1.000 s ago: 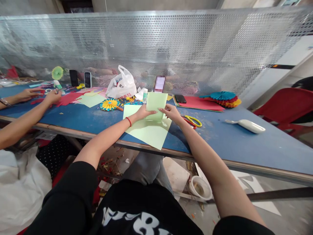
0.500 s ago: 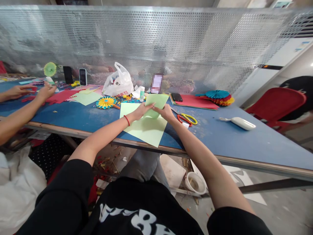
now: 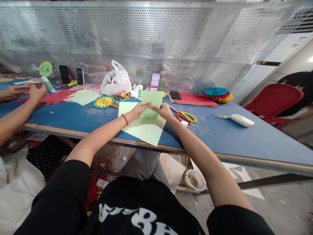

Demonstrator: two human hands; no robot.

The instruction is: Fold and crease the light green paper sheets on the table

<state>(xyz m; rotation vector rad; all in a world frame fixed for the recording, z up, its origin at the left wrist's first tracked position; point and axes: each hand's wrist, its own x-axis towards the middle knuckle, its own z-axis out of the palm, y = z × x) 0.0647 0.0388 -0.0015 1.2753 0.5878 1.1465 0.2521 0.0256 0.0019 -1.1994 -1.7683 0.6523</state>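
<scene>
A piece of light green paper (image 3: 152, 98), possibly folded, stands upright between my two hands. My left hand (image 3: 140, 111), with a red cord at the wrist, grips its left side. My right hand (image 3: 164, 111) grips its right side, the thumb across the near face. Under both hands a larger pale green sheet (image 3: 144, 130) lies flat, one corner past the table's front edge. Scissors (image 3: 185, 117) with red and yellow handles lie just right of my right hand. A glue stick (image 3: 140, 92) stands behind the paper.
On the blue table (image 3: 220, 140) are a yellow-and-blue paper fan (image 3: 104, 101), a plastic bag (image 3: 116, 81), a black phone (image 3: 175, 95) on red paper (image 3: 195, 100), folded paper fans (image 3: 217, 94) and a white device (image 3: 241, 120). At left, a co-worker's hands (image 3: 36, 93) hold something small.
The green paper between my hands has turned from tilted to nearly upright and squarely facing me. My hands stay on it. The view has shifted slightly.
</scene>
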